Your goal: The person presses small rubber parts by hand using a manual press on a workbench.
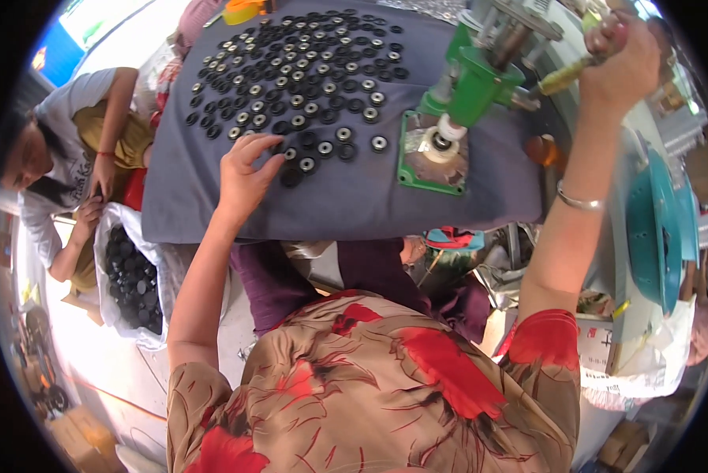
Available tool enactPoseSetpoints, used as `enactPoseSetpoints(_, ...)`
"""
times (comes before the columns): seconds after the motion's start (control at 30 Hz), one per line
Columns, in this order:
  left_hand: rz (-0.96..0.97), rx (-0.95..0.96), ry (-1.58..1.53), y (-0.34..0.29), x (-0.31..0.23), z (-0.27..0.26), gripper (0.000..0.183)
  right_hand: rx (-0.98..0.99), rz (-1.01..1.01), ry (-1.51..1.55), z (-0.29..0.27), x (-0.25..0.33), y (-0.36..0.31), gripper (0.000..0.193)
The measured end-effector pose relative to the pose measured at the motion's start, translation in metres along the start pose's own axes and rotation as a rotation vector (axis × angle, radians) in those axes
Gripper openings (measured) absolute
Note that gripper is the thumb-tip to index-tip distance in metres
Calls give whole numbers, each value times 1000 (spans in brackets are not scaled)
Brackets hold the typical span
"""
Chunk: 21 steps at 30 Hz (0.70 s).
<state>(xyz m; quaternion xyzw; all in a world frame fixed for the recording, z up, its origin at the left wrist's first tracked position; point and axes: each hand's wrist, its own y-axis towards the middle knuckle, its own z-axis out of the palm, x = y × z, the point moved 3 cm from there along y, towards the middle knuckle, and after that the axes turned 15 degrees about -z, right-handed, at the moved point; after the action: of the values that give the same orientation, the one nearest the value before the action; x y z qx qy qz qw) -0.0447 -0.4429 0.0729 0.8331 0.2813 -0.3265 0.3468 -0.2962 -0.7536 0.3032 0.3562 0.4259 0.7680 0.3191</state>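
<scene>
My left hand (247, 173) reaches over the near edge of a spread of small black round wheels (307, 165), many with a silver metal centre. Its thumb and forefinger are apart beside the closest wheels, and nothing shows between them. Raised at the upper right, my right hand (620, 67) is closed around the yellowish lever handle (563, 76) of a green hand press (476, 87). Under the press's ram, a white round piece (439, 146) sits on the metal base plate (417, 175); whether a wheel lies there is hard to make out.
A grey cloth (330, 209) covers the table. To the left, a person (78, 142) sits beside a white sack (156, 296) of black round parts. An orange-brown round object (541, 150) lies right of the press. Teal basins (653, 229) stand at far right; yellow tape (242, 11) lies at the back.
</scene>
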Motion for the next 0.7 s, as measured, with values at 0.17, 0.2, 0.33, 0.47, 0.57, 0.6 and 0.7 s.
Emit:
enactPoseSetpoints(0.17,-34,187,-268,16,-77,102,30,-99,34,-58,11,14,-6,20)
enactPoseSetpoints(0.2,-48,210,-273,19,-88,118,31,-100,27,-66,11,14,-6,20)
enactPoseSetpoints(0.33,-33,213,-262,21,-101,163,31,-88,29,-46,8,13,-5,21)
enactPoseSetpoints(0.47,-58,179,-249,20,-107,178,33,-66,-5,-9,8,12,-5,21)
enactPoseSetpoints(0.57,-98,188,-313,20,-110,182,32,-65,-8,-38,8,13,-6,22)
enactPoseSetpoints(0.6,-100,189,-312,20,-111,183,32,-68,-8,-51,8,13,-6,22)
enactPoseSetpoints(0.7,-95,163,-346,19,-116,182,34,-64,18,-60,11,15,-8,22)
